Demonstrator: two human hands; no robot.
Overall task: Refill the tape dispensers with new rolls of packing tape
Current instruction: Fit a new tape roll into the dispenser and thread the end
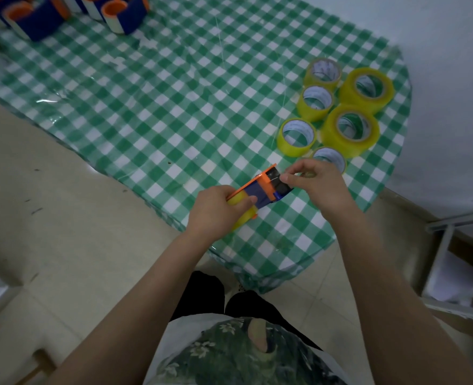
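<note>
An orange and blue tape dispenser point(260, 190) with a yellow roll mounted on it is held over the near edge of the table. My left hand point(216, 211) grips its roll end, thumb across the yellow roll point(239, 202). My right hand point(313, 184) pinches something thin at the dispenser's front end with thumb and forefinger; whether it is the tape end I cannot tell. Several yellow tape rolls point(350, 129) lie flat on the table just beyond my right hand, one partly hidden by it.
The table point(157, 107) wears a green and white checked cloth under clear plastic. Several more blue and orange dispensers point(118, 12) stand at its far left corner. A metal frame point(452, 262) stands on the floor at the right.
</note>
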